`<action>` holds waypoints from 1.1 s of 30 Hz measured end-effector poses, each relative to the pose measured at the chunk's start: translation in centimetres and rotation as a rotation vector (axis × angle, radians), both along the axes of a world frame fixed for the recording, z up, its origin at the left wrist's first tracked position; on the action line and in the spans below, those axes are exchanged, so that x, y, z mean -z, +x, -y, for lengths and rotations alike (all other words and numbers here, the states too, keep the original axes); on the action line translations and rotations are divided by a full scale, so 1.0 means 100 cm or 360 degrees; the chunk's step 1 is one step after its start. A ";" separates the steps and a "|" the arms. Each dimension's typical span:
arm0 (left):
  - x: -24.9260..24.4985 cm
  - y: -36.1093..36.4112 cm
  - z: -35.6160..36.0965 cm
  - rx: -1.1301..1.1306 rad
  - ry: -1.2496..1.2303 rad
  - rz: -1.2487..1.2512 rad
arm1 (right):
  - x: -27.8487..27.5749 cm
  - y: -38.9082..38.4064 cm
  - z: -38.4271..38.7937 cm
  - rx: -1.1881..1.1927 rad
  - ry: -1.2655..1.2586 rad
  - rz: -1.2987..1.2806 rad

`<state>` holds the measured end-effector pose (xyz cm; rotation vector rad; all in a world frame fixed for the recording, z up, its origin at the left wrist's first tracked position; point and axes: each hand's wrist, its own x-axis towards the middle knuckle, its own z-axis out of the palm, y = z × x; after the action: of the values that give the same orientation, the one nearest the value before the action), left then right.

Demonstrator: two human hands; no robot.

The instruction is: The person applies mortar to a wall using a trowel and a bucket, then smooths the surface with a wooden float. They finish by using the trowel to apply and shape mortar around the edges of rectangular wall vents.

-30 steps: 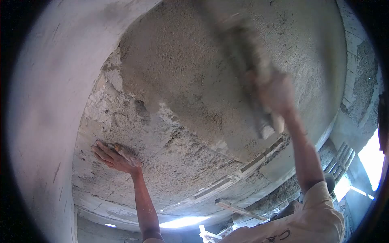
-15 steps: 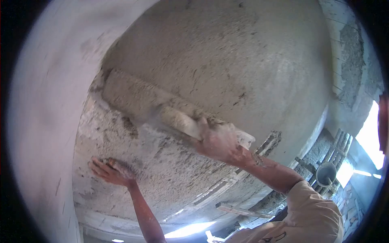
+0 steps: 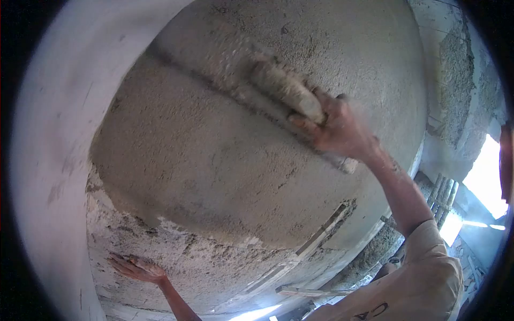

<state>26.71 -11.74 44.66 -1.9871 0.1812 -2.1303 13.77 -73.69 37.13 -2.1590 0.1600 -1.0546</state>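
Note:
My right hand point(image 3: 342, 128) grips a long plastering float point(image 3: 225, 88) near the lower right end of its thick, mortar-coated handle point(image 3: 289, 91). Held slantwise, the float lies against the grey wet plaster point(image 3: 209, 160) on the wall, its upper left end blurred by motion. Low on the left, my left hand point(image 3: 138, 268) rests flat on the rough, patchy wall surface point(image 3: 198, 257), fingers stretched out and mortar on the skin. A ragged edge divides the smoother plaster from this rougher strip.
A pale adjoining wall point(image 3: 59, 134) rises along the left. At lower right are a narrow wooden strip point(image 3: 321, 230) on the wall, a timber board point(image 3: 310, 291), several poles point(image 3: 443, 198) and a bright opening point(image 3: 484, 174). A person's sleeve point(image 3: 428, 246) shows below my right arm.
My right hand has moved up and right with the float, and a broad band of plaster now shows beneath it. My left hand appears lower in view as the view has shifted upward.

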 end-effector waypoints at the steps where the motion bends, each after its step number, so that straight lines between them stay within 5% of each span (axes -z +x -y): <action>1: 0.001 -0.002 0.005 0.0008 -0.0042 -0.0015 | 0.003 0.004 0.012 0.0093 -0.0057 0.0113; 3: 0.001 -0.005 0.014 0.0032 -0.0122 -0.0035 | 0.014 0.010 0.045 0.0287 -0.0164 0.0352; 10: 0.000 -0.004 0.007 0.0037 -0.0051 -0.0057 | 0.003 0.008 0.172 0.0328 0.0830 0.0236; 13: 0.002 -0.004 0.011 0.0010 -0.0075 -0.0079 | 0.014 0.030 0.239 0.0642 0.0873 0.0407; 18: 0.002 -0.004 0.010 -0.0081 0.0093 -0.0002 | -0.034 0.036 0.304 0.0238 0.1148 0.0676; 23: -0.001 0.001 0.001 -0.0189 0.0002 0.0026 | -0.107 0.020 0.263 0.0052 0.1399 0.0609; 26: 0.002 0.006 -0.011 -0.0157 0.0136 0.0085 | -0.101 0.034 0.227 0.0233 0.0960 0.0469; 28: 0.002 0.004 -0.003 -0.0138 0.0109 0.0090 | -0.112 0.019 0.157 0.0442 0.1123 0.0251; 33: 0.003 0.004 -0.007 -0.0019 -0.0015 0.0057 | -0.094 0.045 0.018 0.0439 0.0916 0.0502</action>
<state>27.10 -11.05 44.33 -1.9488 0.1532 -2.1614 18.27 -75.52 46.51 -1.4631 0.5523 -1.2993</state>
